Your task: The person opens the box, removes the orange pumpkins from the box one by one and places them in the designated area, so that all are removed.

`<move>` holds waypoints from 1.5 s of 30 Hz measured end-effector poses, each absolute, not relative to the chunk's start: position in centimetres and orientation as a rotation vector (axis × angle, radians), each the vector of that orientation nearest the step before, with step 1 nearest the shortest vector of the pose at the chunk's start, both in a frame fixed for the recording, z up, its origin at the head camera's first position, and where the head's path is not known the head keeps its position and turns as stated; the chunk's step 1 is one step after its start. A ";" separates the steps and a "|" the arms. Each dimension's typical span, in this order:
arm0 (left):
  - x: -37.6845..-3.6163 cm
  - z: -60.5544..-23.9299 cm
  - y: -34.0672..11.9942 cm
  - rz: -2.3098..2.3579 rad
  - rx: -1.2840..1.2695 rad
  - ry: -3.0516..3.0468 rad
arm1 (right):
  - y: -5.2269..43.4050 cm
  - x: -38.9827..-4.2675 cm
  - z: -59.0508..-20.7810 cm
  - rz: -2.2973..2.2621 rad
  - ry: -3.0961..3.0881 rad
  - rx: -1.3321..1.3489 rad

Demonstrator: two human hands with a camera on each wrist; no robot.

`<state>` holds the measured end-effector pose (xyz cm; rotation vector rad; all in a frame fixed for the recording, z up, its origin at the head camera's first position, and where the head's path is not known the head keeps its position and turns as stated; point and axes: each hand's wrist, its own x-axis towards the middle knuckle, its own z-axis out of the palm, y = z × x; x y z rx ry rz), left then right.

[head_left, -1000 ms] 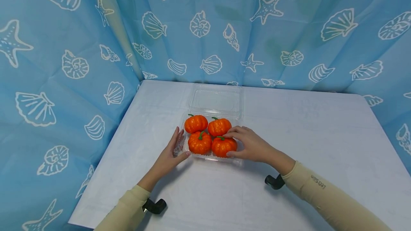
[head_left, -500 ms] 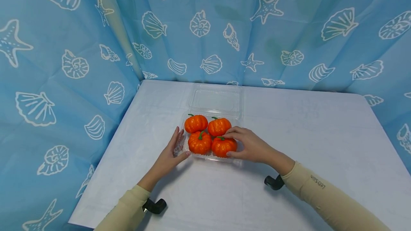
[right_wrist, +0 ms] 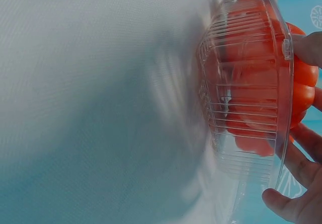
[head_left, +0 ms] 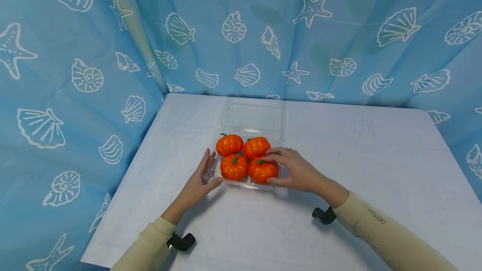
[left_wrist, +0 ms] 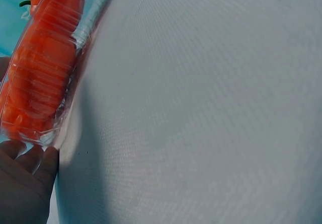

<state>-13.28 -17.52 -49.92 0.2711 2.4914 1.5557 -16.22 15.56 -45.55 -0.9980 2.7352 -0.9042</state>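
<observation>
A clear plastic clamshell box (head_left: 241,185) stands on the table, its lid (head_left: 253,117) folded back to the far side. Several small orange pumpkins with green stems fill its base in two rows. My right hand (head_left: 297,171) grips the front right pumpkin (head_left: 263,172), thumb at the near side and fingers over the top. Its fingertips also come close to the back right pumpkin (head_left: 256,147). At the box's left wall rests my left hand (head_left: 196,184), fingers extended along the side and thumb by the front corner. The back left pumpkin (head_left: 229,144) and front left pumpkin (head_left: 234,167) sit untouched.
A white cloth covers the table (head_left: 361,154). Behind and to the left hangs a blue curtain (head_left: 263,7) with shell and starfish prints. Black camera mounts (head_left: 181,242) are strapped under both wrists.
My right hand and the front right pumpkin have shifted very slightly right. The back right pumpkin has tipped a little, its stem now less visible. The left hand has stayed put.
</observation>
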 end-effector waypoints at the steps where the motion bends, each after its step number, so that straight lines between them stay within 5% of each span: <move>1: -13.3 -49.9 -17.5 1.556 0.273 2.493 | 15.6 -16.2 -45.5 -0.904 2.732 -0.998; 45: -13.3 -49.9 -17.4 1.543 0.278 2.508 | 18.6 -16.6 -44.8 -1.134 2.842 -0.844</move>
